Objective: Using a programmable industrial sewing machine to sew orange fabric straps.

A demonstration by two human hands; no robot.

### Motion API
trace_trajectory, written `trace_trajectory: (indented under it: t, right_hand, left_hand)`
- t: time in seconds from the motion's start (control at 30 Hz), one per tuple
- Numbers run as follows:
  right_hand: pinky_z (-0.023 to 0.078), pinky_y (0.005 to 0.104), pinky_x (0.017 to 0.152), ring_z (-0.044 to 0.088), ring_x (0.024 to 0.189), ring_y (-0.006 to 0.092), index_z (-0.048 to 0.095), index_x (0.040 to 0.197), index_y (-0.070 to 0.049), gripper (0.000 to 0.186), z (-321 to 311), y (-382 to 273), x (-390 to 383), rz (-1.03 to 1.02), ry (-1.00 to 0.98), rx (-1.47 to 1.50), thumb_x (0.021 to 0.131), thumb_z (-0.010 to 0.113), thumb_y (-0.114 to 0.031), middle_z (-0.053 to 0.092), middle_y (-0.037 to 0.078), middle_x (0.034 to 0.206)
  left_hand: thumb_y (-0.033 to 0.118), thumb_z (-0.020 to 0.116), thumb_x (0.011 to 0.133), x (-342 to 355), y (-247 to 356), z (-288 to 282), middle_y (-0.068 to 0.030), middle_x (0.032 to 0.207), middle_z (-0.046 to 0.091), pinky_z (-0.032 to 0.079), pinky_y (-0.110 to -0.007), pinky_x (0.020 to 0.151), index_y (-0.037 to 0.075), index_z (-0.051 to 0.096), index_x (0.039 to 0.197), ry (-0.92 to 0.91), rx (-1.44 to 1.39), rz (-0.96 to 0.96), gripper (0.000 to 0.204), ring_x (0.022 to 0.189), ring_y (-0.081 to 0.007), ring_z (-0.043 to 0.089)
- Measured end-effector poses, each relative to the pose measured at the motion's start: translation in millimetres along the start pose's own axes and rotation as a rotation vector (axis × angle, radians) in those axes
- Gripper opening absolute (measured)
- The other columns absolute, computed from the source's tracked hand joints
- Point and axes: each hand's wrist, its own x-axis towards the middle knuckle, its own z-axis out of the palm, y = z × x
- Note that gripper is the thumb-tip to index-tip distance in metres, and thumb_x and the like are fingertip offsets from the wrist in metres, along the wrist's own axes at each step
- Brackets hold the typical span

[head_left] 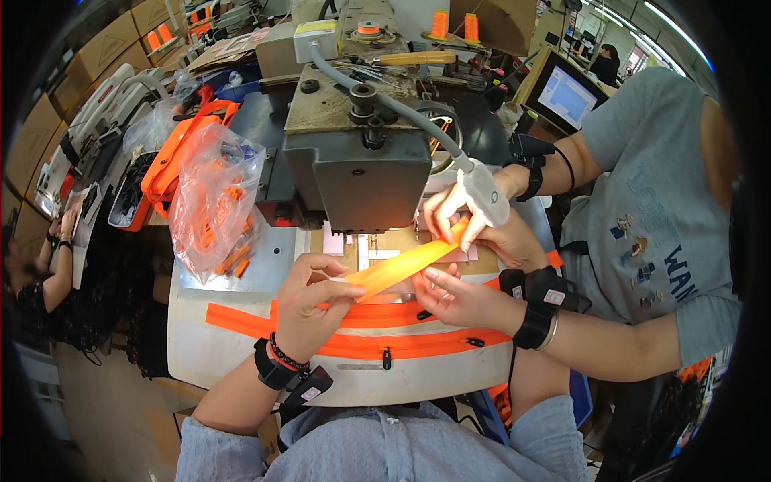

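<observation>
An orange fabric strip [405, 271], lit bright yellow, stretches slantwise below the sewing machine head [357, 181]. My left hand [312, 304] pinches its lower left end between thumb and fingers. Near its upper right end, my right hand [516, 239] grips it, with my forearm passing under a co-worker's arm. That person's one hand [450, 210] is at the strip's right end, partly behind the lamp head [487, 193]. Their other hand [458, 296] is just below the strip, fingers close to it. Orange zippers [385, 344] with black pulls lie on the table nearer me.
At the left, a clear plastic bag [210, 213] of orange pieces stands by an orange pouch [181, 157]. The co-worker [650, 233] sits close on the right. Behind them is a monitor [562, 95]. Orange thread spools [439, 26] stand at the back.
</observation>
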Motion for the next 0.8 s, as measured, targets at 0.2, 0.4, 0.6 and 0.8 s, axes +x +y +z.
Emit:
trace_trajectory:
  t: [0.2,0.4,0.6,0.8]
  right_hand:
    - [0.054,0.0231,0.079,0.063,0.088,0.0096,0.063,0.092,0.003,0.013,24.4,0.6,7.7,-0.063,0.006,-0.305,0.096,0.063,-0.010,0.062,0.004,0.091]
    - [0.053,0.0219,0.068,0.061,0.074,0.0081,0.064,0.084,0.003,0.020,29.9,9.4,7.9,-0.052,0.116,-0.146,0.097,0.063,-0.013,0.063,0.001,0.074]
    - [0.053,0.0203,0.071,0.060,0.075,0.0079,0.063,0.095,0.004,0.027,20.8,-7.0,-3.8,0.142,0.103,0.004,0.103,0.052,-0.019,0.060,0.002,0.075]
    - [0.053,0.0206,0.077,0.060,0.081,0.0093,0.059,0.111,0.004,0.025,8.2,8.3,-17.7,-0.126,0.080,-0.178,0.101,0.052,-0.017,0.060,0.003,0.092]
  left_hand:
    - [-0.009,0.072,0.072,1.0,-1.6,-0.4,-0.0081,0.108,0.057,0.055,-0.027,0.071,0.014,0.077,0.090,-0.013,0.006,0.048,0.030,0.084,-0.0167,0.063]
    - [-0.010,0.072,0.073,-0.2,-3.6,-0.7,-0.0085,0.109,0.058,0.056,-0.027,0.072,0.014,0.077,0.091,-0.014,-0.005,0.037,0.030,0.085,-0.0162,0.064]
    - [-0.010,0.070,0.073,1.2,-0.6,0.6,-0.0097,0.114,0.061,0.058,-0.028,0.074,0.011,0.077,0.091,-0.032,-0.038,0.019,0.029,0.089,-0.0174,0.066]
    - [-0.003,0.068,0.081,-1.3,-9.7,5.1,-0.0106,0.097,0.072,0.058,-0.025,0.075,0.004,0.073,0.091,-0.094,-0.180,-0.127,0.013,0.087,-0.0152,0.069]
